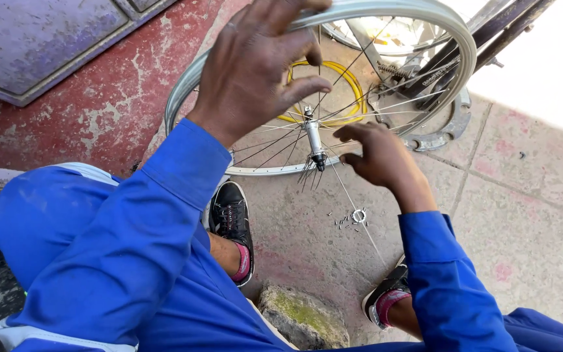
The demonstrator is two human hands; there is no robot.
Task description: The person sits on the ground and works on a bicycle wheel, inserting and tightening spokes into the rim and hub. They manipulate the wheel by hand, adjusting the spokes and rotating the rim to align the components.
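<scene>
A bare silver bicycle wheel rim [454,39] with thin spokes stands upright in front of me. My left hand [255,65] grips the top of the rim, fingers curled over it. My right hand [376,153] reaches to the silver hub [314,138] at the wheel's middle, fingers closed by the spokes there; whether it pinches a spoke I cannot tell. A loose spoke [360,218] runs down from the hub over the ground. Small spoke nipples and a metal ring [353,218] lie scattered on the paving below.
A yellow hoop [353,88] lies on the ground behind the wheel. A bicycle frame [483,39] and another rim stand at the top right. A mossy stone [301,316] sits between my black shoes [230,218]. A red and purple painted wall [86,72] is at left.
</scene>
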